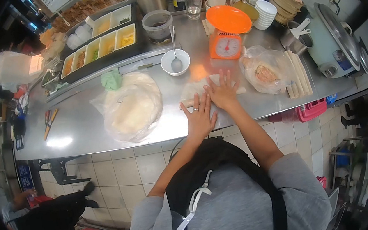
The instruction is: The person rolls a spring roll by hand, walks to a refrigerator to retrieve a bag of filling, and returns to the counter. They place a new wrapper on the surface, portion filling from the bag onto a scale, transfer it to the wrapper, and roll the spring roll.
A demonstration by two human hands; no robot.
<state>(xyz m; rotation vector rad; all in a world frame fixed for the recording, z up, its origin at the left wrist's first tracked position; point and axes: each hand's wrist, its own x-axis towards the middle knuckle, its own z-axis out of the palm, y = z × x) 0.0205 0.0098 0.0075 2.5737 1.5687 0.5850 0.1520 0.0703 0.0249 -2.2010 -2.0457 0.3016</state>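
Note:
My left hand (201, 118) lies with fingers stretched on a thin pale wrapper, partly rolled up (189, 103). Beside it, touching, my right hand (223, 93) is spread flat over the same roll, covering its middle. The unrolled part of the wrapper (189, 89) lies on the steel beyond my fingers. To the right sits a clear plastic bag (276, 84) with a pinkish minced filling (264, 73). Several long pale rolls (298, 74) lie side by side past it. On the left, a plastic bag holds a stack of round wrappers (132, 103).
A white bowl with a spoon (176, 62) and an orange scale (228, 44) stand behind my hands. Topping trays (95, 50) line the back left. Orange-handled scissors (50, 124) lie at left; a large cooker (337, 43) is at right. Another person (46, 219) is at lower left.

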